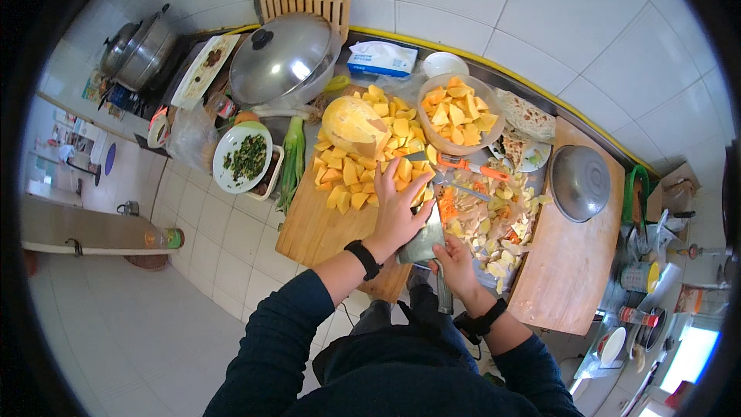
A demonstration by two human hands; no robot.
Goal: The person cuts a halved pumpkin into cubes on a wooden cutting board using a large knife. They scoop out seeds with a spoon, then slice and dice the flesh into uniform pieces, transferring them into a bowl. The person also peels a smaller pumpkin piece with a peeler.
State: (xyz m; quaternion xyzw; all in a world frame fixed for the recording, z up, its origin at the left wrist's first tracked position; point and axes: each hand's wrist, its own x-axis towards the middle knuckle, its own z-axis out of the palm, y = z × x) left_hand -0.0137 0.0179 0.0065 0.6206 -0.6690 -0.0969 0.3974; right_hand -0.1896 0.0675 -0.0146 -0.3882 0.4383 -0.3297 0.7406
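My right hand (pixel 457 263) grips a metal cleaver (pixel 425 240) where its blade meets the handle, and the handle hangs down past the fingers. My left hand (pixel 399 208) is spread over the upper part of the blade, fingers apart; whether it presses on the blade I cannot tell. Just beyond the fingertips, cut pumpkin chunks (pixel 349 172) are heaped on a wooden cutting board (pixel 315 226). A large, mostly peeled pumpkin piece (pixel 353 124) rests on the heap. Behind and to the right, a plastic bowl (pixel 427 134) holds more chunks.
Right of the blade lie an orange-handled peeler (pixel 474 168) and a spread of peelings (pixel 503 237). An upturned metal bowl (pixel 580 182) sits on a second board (pixel 570 266). At left are green onions (pixel 294 156), a plate of chopped greens (pixel 223 176) and a lidded wok (pixel 283 63).
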